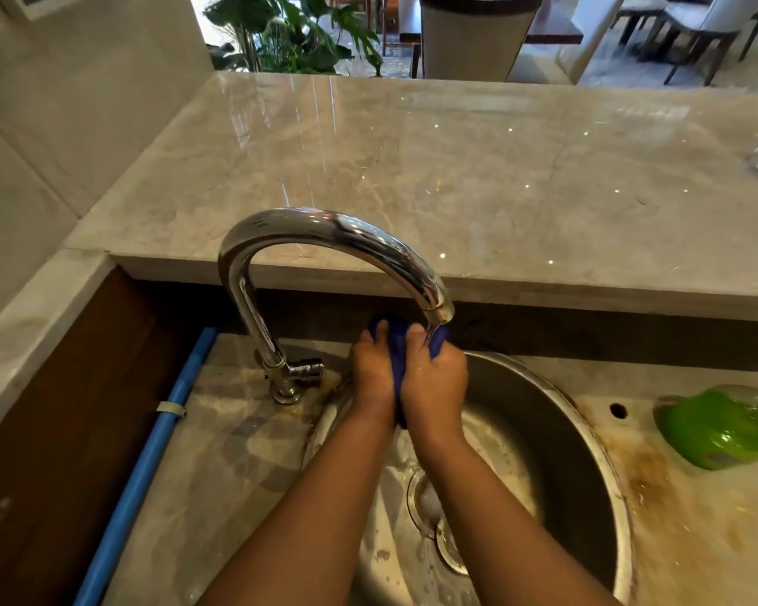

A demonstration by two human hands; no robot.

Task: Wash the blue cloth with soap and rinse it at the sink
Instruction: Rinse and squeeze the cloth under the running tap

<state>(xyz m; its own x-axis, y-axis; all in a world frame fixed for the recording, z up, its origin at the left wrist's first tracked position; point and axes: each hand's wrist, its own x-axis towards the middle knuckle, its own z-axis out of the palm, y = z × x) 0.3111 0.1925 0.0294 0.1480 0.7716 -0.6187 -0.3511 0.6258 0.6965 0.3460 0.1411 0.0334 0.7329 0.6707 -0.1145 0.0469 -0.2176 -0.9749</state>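
Observation:
The blue cloth (396,347) is bunched up between both hands, right under the spout of the chrome tap (324,231). My left hand (372,376) grips its left side and my right hand (435,382) grips its right side, thumbs pressed on top. Most of the cloth is hidden inside the fists; a dark blue strip shows between the palms. The hands hover over the back left part of the round steel sink (587,435). A thin stream of water seems to run onto the cloth from the spout.
A green soap pouch (718,430) lies on the wet, stained counter right of the sink. A blue pipe (149,465) runs along the left. A raised marble ledge (456,168) stands behind the tap. The drain strainer (434,518) sits in the basin.

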